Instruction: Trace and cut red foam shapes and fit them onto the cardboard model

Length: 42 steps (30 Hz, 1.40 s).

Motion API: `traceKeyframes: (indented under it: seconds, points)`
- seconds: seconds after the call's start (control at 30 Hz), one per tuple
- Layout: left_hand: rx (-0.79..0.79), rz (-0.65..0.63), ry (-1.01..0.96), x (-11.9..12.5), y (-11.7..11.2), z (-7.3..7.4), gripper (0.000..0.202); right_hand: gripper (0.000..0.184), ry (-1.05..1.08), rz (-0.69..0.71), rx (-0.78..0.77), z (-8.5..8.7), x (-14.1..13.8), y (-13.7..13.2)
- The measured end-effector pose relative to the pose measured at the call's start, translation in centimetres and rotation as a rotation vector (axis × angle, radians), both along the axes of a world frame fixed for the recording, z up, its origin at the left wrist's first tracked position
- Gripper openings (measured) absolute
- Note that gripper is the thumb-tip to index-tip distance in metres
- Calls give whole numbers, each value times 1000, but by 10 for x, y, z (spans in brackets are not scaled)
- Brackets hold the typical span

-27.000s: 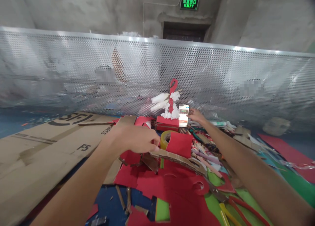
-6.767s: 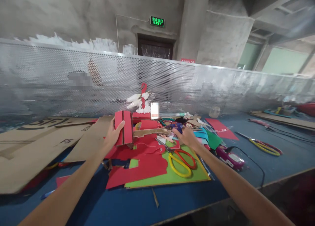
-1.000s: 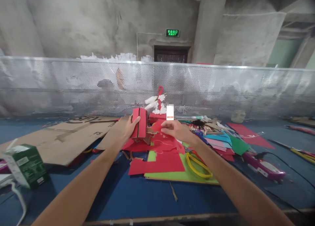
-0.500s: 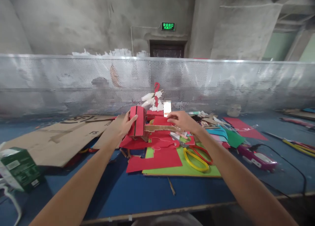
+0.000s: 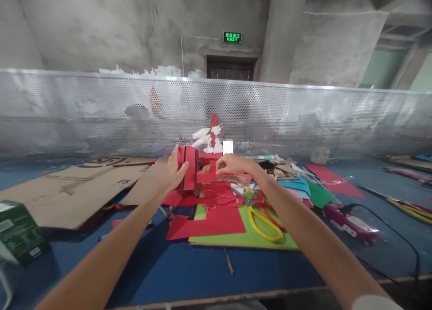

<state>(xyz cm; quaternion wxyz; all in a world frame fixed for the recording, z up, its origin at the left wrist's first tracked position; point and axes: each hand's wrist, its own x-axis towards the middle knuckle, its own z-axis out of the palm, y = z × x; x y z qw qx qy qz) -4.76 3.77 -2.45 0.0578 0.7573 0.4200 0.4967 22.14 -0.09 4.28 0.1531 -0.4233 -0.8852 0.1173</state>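
My left hand [image 5: 174,172] grips the side of a red-covered cardboard model [image 5: 191,168], boxy with dark stripes and dark edges. A narrow bare cardboard arm [image 5: 236,179] sticks out from it to the right. My right hand [image 5: 234,164] has its fingers pinched on a red paper cutout [image 5: 212,169], which lies along the arm next to the box part. Below are more red paper pieces [image 5: 216,222] on a green sheet [image 5: 232,241]. Scissors with one yellow and one red handle [image 5: 265,226] lie on that sheet, partly behind my right forearm.
Flattened cardboard [image 5: 84,193] covers the left, near a green box [image 5: 20,231]. A lit phone [image 5: 228,147] and a red stand with white flowers [image 5: 213,137] stand at the back. To the right lie paper scraps [image 5: 293,184], a purple device with a cable [image 5: 353,224] and long-handled tools [image 5: 401,204].
My right hand has shifted left and lower, towards the box part. The red cutout now covers part of the arm, bare before. My left hand still holds the model, tilted slightly differently.
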Motion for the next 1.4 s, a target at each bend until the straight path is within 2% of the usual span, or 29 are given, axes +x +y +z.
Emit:
traceKeyframes:
  seconds: [0.07,0.2,0.3,0.47,0.57,0.7,0.93,1.17,1.4]
  points:
    - [28,-19,43,-1,2,-1,78,15,-11,-6,-1,-2,-3,1]
    - [5,60,187,-1,-7,9,84,15,-13,-65,-3,-4,-5,4]
    - [4,82,223,0,-12,13,87,14,-35,-125,-20,-6,-8,8]
    - [65,64,202,1,-4,6,83,13,-58,-184,-41,-13,-11,14]
    - [68,54,196,1,-1,5,87,12,-63,-196,-43,-16,-11,16]
    - [61,52,217,3,-1,3,92,13,-70,-213,-49,-15,-11,16]
    - [90,4,197,4,4,-8,92,15,-74,-216,-50,-16,-16,12]
    - [91,33,215,7,2,-7,95,15,-70,-202,-27,-23,-17,18]
    - [128,23,218,6,6,-10,95,14,-22,-190,42,-19,-28,5]
